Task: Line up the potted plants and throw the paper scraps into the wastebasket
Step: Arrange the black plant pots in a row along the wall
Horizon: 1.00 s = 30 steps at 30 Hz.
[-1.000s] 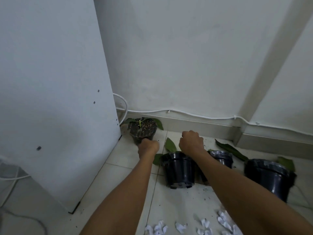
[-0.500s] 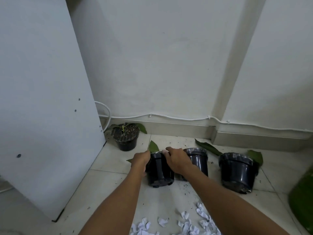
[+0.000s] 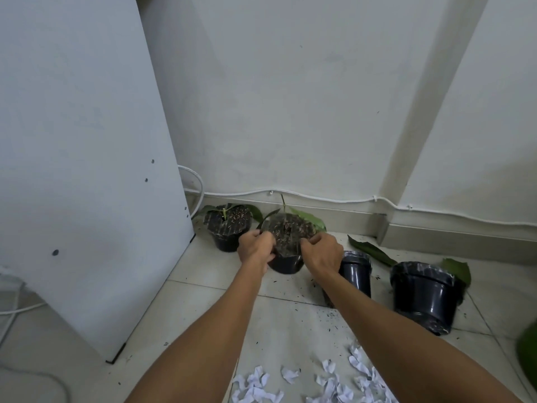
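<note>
Both my hands grip a small black potted plant by its rim, upright, with soil and green leaves showing. My left hand is on its left side, my right hand on its right. It stands just right of another upright potted plant by the white panel. Two more black pots lie tipped toward me: one behind my right wrist, a bigger one further right. White paper scraps litter the floor near me. No wastebasket is in view.
A tall white panel stands at the left. A white cable runs along the wall above the skirting. Loose green leaves and spilled soil lie on the tiles. A green blurred object is at the right edge.
My hands have turned the tipped pot upright and moved it back toward the wall, next to the leftmost plant. The camera has moved closer.
</note>
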Motion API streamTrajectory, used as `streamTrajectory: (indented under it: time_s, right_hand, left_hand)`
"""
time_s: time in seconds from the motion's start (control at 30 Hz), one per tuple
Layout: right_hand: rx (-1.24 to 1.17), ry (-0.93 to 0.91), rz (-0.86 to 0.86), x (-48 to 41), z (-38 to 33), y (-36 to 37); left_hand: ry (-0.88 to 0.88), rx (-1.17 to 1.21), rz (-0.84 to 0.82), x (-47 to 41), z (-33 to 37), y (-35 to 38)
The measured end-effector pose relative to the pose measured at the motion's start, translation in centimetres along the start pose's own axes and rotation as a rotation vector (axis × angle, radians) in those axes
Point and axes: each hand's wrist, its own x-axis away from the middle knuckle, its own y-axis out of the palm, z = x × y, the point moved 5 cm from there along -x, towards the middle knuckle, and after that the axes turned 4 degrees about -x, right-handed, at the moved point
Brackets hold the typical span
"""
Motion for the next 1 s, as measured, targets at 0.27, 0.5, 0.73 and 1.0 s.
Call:
streamTrajectory:
  time_s: [0.27,0.5,0.73,1.0]
  right_hand:
    - [-0.111,-0.02,0.01,-3.2,-1.2,-0.1]
    - [-0.074,-0.001,-0.042,-4.0,1.2,2.7]
    - [-0.019,-0.037,-0.141,-4.2,1.9,4.3]
    - [0.108,-0.107,-0.162,-6.2,0.9,6.2]
  left_hand:
    - [0.024,0.106,-0.034,-2.8,1.4,2.0]
    - [-0.067,0.193,-0.014,-5.0,-2.4,1.9]
    - [-0.099,0.199,0.011,-6.5,-4.0,0.9]
    - [-0.105,0.203,-0.025,-8.0,-4.3,1.1]
